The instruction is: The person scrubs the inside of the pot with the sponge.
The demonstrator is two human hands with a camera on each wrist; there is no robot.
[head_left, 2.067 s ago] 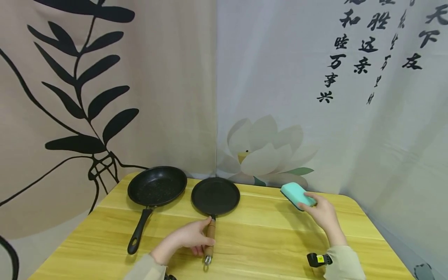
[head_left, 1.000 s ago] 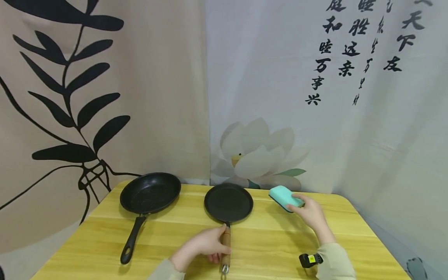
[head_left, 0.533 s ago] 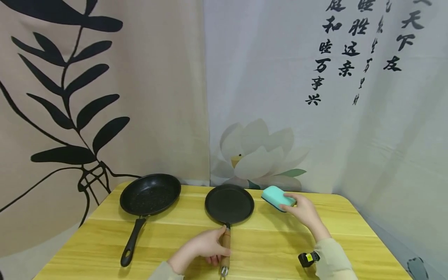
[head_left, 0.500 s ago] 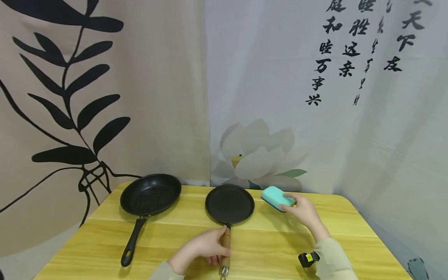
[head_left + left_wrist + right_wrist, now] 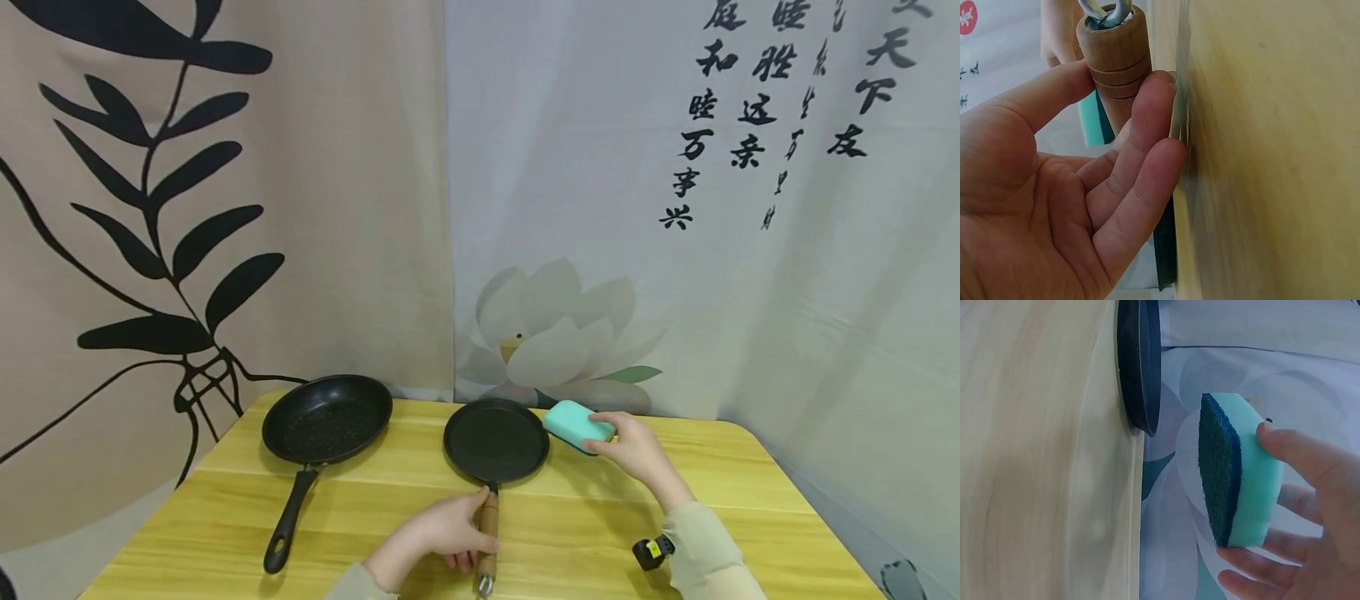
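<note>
My left hand (image 5: pixel 453 533) grips the wooden handle (image 5: pixel 488 533) of a small flat black pan (image 5: pixel 497 442) on the table. In the left wrist view the thumb and fingers close round that handle (image 5: pixel 1116 62), near its metal hanging ring. My right hand (image 5: pixel 633 450) pinches a turquoise scrub sponge (image 5: pixel 576 425) by its sides, just right of the small pan's rim. The right wrist view shows the sponge's dark scouring face (image 5: pixel 1219 475) turned toward the table, with a gap beneath it.
A larger black frying pan (image 5: pixel 327 419) stands at the left of the wooden table (image 5: pixel 585 533), its black handle (image 5: pixel 291 521) pointing toward me. Behind the table hangs a printed cloth (image 5: pixel 360 208) with leaves, a lotus and lettering.
My right hand has carried the sponge leftward, up to the small pan's right rim. Earlier, the left hand shifted the small pan to the right relative to the frying pan; its grip stays the same.
</note>
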